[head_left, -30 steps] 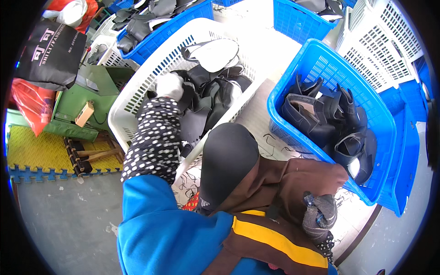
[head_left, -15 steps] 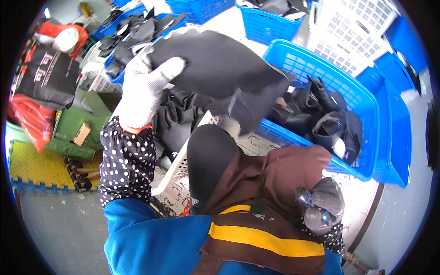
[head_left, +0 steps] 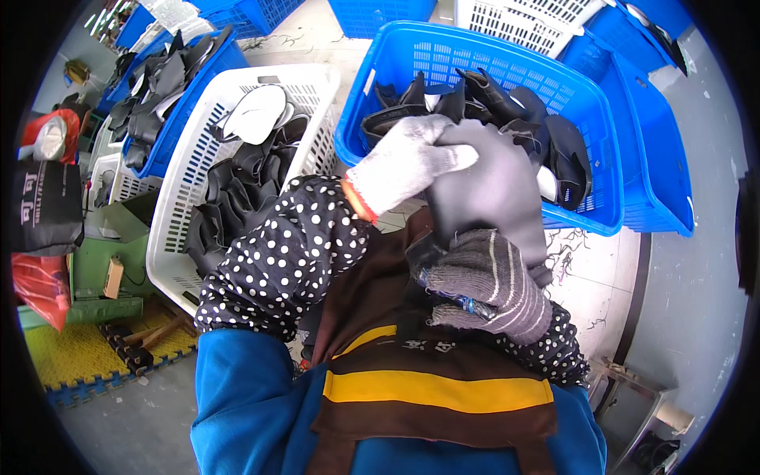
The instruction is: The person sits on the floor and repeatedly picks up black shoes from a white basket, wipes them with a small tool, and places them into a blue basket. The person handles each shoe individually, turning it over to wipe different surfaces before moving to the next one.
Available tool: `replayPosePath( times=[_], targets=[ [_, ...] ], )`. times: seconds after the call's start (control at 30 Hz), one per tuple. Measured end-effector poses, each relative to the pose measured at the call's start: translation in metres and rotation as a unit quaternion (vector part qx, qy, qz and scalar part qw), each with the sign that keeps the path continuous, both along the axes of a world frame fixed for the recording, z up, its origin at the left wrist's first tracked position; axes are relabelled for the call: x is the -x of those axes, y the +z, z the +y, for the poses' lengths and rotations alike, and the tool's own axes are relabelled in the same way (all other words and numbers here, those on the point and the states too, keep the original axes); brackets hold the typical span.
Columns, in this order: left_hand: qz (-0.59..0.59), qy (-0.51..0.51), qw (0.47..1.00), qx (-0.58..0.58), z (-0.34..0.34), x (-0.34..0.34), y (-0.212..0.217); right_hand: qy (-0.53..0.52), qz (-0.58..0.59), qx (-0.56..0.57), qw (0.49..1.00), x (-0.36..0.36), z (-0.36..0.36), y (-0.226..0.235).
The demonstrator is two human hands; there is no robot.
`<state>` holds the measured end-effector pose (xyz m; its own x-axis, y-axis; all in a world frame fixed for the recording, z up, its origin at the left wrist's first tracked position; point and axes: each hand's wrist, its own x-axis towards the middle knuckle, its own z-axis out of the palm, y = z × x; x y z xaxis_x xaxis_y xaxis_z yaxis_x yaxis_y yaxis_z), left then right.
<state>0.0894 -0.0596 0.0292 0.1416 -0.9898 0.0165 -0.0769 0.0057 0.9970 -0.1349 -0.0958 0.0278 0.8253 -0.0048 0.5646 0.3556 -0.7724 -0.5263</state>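
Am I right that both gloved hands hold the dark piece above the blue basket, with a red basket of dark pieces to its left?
Not quite: the head view shows that basket is white, not red. Both hands, left and right, do hold the dark piece above the blue basket.

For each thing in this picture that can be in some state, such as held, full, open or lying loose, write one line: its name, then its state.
Left hand: gloved white, gripping the top of the grey piece.
Right hand: gloved grey, gripping the piece from below.
Grey piece: held up by both hands, above the lap.
White basket: open, part filled with black pieces.
Blue basket: open, holding dark pieces.
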Motion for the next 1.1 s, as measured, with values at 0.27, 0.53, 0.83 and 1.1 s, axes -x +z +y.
replayPosePath(
  times=[0.27,0.53,0.83,1.1],
  targets=[
    [-0.348,0.149,0.912,0.156,-0.016,-0.010,-0.036,-0.047,0.067,-0.277,0.957,0.026,-0.023,-0.037],
    [0.132,0.030,0.990,0.030,0.054,0.047,-0.041,-0.201,-0.221,-0.452,0.841,0.015,-0.020,-0.025],
    [0.224,-0.034,0.967,-0.117,0.060,0.054,-0.032,-0.234,-0.245,-0.397,0.853,0.003,0.013,-0.021],
    [0.341,0.047,0.938,-0.029,0.090,0.063,-0.048,-0.183,-0.194,-0.450,0.852,0.022,0.009,-0.050]
  ],
)
